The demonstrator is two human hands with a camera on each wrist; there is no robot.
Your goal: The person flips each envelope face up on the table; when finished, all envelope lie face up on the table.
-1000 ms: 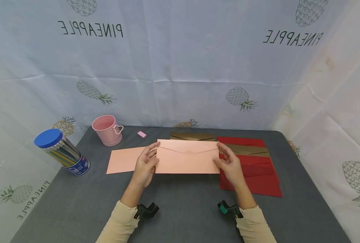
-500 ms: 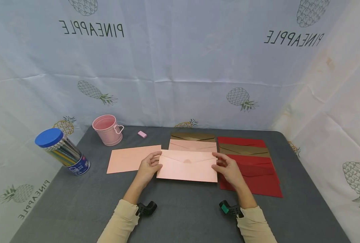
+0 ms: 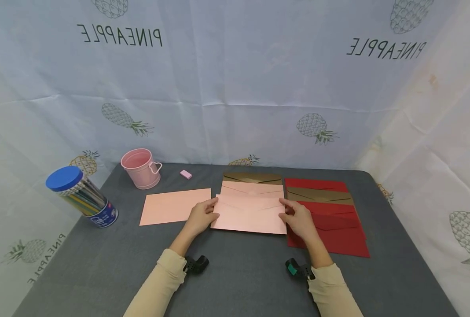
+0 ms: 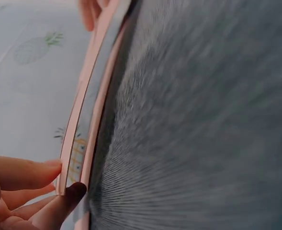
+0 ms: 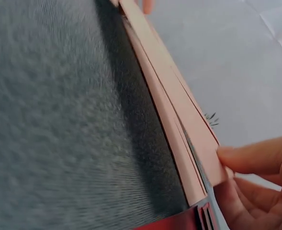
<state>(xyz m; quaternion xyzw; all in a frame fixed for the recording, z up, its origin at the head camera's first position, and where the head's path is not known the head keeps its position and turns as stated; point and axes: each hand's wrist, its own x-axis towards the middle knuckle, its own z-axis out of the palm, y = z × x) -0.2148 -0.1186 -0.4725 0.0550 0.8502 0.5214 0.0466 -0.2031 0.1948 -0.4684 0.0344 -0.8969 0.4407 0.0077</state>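
Both hands (image 3: 251, 216) pinch pink env. (image 3: 248, 215) ends, low over table (image 3: 239, 277).

Open grey table (image 3: 243, 281) across the lower centre of the frame: passage free. Left centre blocked low by flat pink sheet (image 3: 174, 206); pink bucket (image 3: 141, 169) and pencil jar (image 3: 82, 197) stand upper left. Red envelopes (image 3: 330, 229) cover right centre. Brown envelope (image 3: 252, 177) lies behind. Bare strip along right edge.
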